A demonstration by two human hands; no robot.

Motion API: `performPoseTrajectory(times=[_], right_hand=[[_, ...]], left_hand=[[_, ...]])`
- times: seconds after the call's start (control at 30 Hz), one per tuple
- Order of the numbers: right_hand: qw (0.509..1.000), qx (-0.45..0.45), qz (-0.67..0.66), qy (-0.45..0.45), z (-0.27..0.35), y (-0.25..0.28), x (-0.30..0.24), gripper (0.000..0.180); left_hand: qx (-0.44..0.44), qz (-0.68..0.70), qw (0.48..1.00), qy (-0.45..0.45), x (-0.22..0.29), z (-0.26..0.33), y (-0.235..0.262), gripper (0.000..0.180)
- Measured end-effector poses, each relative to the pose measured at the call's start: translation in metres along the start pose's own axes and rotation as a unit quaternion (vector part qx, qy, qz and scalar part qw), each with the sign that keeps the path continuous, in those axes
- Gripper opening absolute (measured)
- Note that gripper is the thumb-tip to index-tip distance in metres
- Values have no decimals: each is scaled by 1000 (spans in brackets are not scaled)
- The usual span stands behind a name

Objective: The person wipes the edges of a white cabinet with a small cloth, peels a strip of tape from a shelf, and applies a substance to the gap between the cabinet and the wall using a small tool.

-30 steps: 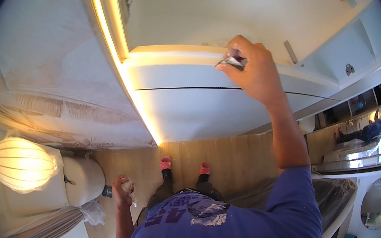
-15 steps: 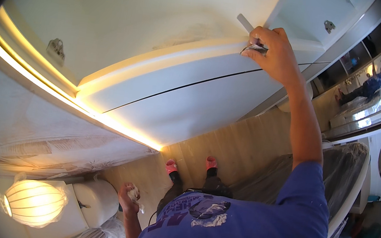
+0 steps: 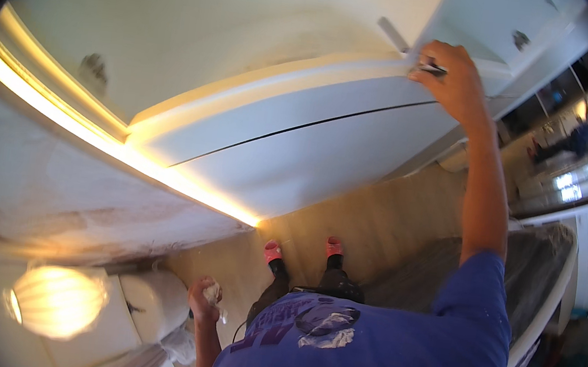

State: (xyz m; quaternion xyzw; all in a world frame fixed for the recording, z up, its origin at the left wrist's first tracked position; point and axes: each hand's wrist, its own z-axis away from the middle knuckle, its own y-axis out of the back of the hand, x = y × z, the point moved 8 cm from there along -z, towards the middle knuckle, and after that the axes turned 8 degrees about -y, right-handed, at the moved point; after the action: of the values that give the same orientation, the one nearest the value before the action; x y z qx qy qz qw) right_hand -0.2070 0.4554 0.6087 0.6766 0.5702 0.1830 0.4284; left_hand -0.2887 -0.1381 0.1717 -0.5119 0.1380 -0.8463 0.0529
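Note:
High on the right, my right hand (image 3: 456,82) is closed on a small thing, dark with a pale edge, mostly hidden by my fingers. Its kind cannot be made out. The fingers are at the pale front edge (image 3: 278,81) of a white cabinet. Just left of them, a short grey bar (image 3: 393,35) shows against the cabinet's inside. Low on the left, beside my body, my left hand (image 3: 200,303) is closed around a crumpled whitish cloth or paper (image 3: 213,294), away from the cabinet.
Metal hinges (image 3: 95,72) sit inside the cabinet. A bright light strip (image 3: 111,159) runs down its left side. A glowing round lamp (image 3: 59,301) stands lower left. Plastic sheeting (image 3: 474,281) covers something at right. My feet, in pink shoes (image 3: 273,251), are on the wooden floor.
My right hand has moved right along the cabinet edge, away from the grey bar. The whole view has shifted slightly right. My left hand still holds the crumpled cloth or paper.

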Motion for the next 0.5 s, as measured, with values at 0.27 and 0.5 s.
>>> performPoseTrajectory(times=[0.27, 0.5], right_hand=[[986, -42, -160, -2, 0, -27, -36, 32], [969, -109, -219, 31, -13, -67, -134, 29]], left_hand=[[-8, 30, 999, 8, 10, 3, 5, 16], [-2, 34, 999, -1, 11, 6, 26, 15]])
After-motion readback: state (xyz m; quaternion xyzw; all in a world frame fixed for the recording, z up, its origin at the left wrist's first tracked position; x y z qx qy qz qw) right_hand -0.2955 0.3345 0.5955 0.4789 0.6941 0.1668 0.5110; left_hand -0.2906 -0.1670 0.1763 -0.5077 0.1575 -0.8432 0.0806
